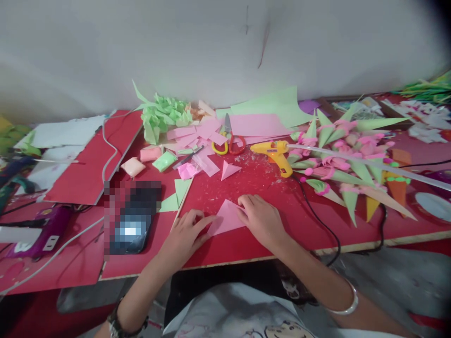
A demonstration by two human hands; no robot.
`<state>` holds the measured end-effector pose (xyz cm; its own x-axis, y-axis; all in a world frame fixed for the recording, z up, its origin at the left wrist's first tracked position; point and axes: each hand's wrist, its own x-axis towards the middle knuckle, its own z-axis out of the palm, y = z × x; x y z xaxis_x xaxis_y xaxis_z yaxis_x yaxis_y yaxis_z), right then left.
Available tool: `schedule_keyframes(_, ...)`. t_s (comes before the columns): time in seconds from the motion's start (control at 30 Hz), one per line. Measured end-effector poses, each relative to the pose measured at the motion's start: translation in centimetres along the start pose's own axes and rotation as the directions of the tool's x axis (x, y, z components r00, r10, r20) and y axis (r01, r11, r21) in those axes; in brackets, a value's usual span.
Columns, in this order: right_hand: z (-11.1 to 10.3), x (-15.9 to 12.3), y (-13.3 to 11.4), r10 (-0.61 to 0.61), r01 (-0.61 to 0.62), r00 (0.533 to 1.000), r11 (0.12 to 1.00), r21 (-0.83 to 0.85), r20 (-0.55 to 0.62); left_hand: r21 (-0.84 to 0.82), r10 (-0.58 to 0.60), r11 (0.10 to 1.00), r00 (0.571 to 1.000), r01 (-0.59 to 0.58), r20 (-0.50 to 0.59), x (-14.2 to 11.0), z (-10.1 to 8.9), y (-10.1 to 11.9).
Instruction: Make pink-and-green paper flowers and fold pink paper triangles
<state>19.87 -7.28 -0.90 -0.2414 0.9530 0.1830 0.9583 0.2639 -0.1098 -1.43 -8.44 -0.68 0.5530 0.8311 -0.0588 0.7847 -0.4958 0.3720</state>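
Observation:
A pink sheet of paper (226, 219), folded to a point at its far side, lies on the red table in front of me. My left hand (186, 237) has its thumb and forefinger closed at the paper's left corner. At the right edge, the bent fingers of my right hand (263, 220) grip the same sheet and cover part of it. Just beyond lies a smaller folded pink paper piece (229, 170). Green folded paper (169, 203) and a thin stick rest beside my left hand.
A yellow glue gun (278, 152) with a long glue stick lies right of scissors (227, 138). Pink and green paper flowers (338, 155) crowd the right side. A phone (136, 220) lies left, near a purple power strip (45, 234). Cables cross the table.

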Motion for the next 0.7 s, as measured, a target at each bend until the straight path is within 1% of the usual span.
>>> schedule_keyframes(0.03, 0.1, -0.2, 0.0, -0.069, 0.069, 0.996, 0.998, -0.004, -0.057, 0.003, -0.001, 1.0, 1.0, 0.001, 0.007, 0.0, -0.1, 0.0)
schedule_keyframes(0.07, 0.1, -0.5, 0.0, -0.164, 0.164, 0.98, 0.986, -0.007, -0.115, 0.007, -0.003, 1.0, 1.0, 0.003, 0.011, 0.1, -0.1, 0.0)
schedule_keyframes(0.1, 0.2, -0.8, -0.1, -0.271, 0.273, 0.949, 0.962, -0.009, -0.159, 0.012, -0.006, 1.0, 1.0, 0.006, 0.012, 0.1, -0.1, 0.1)
schedule_keyframes(0.13, 0.2, -1.3, -0.2, -0.379, 0.385, 0.907, 0.923, -0.006, -0.184, 0.018, -0.01, 1.0, 1.0, 0.01, 0.01, 0.1, -0.1, 0.1)
schedule_keyframes(0.17, 0.1, -1.7, -0.4, -0.471, 0.481, 0.861, 0.877, 0.005, -0.192, 0.024, -0.012, 1.0, 1.0, 0.012, 0.008, 0.2, -0.1, 0.1)
schedule_keyframes(0.2, 0.0, -2.1, -0.6, -0.534, 0.546, 0.826, 0.837, 0.021, -0.183, 0.029, -0.014, 1.0, 1.0, 0.014, 0.009, 0.2, -0.1, 0.2)
schedule_keyframes(0.23, -0.1, -2.4, -0.9, -0.567, 0.58, 0.807, 0.814, 0.043, -0.164, 0.03, -0.016, 0.999, 1.0, 0.015, 0.011, 0.2, -0.1, 0.1)
schedule_keyframes(0.27, -0.2, -2.7, -1.1, -0.576, 0.587, 0.806, 0.807, 0.065, -0.136, 0.029, -0.017, 0.999, 1.0, 0.017, 0.017, 0.2, -0.1, 0.1)
schedule_keyframes(0.4, -0.7, -3.1, -1.8, -0.542, 0.54, 0.84, 0.831, 0.133, -0.025, 0.016, -0.033, 0.999, 0.998, 0.032, 0.048, 0.2, 0.0, 0.0)
schedule_keyframes(0.47, -0.9, -3.1, -1.7, -0.524, 0.517, 0.852, 0.844, 0.142, 0.009, 0.01, -0.034, 0.999, 0.998, 0.033, 0.053, 0.2, -0.1, -0.1)
schedule_keyframes(0.57, -1.0, -3.3, -1.0, -0.475, 0.469, 0.88, 0.873, 0.135, 0.013, 0.003, -0.028, 1.0, 0.998, 0.028, 0.062, 0.2, -0.2, -0.1)
schedule_keyframes(0.7, -1.4, -4.0, 0.8, -0.388, 0.387, 0.922, 0.914, 0.12, -0.015, 0.0, -0.037, 0.999, 0.997, 0.037, 0.065, 0.3, -0.2, -0.1)
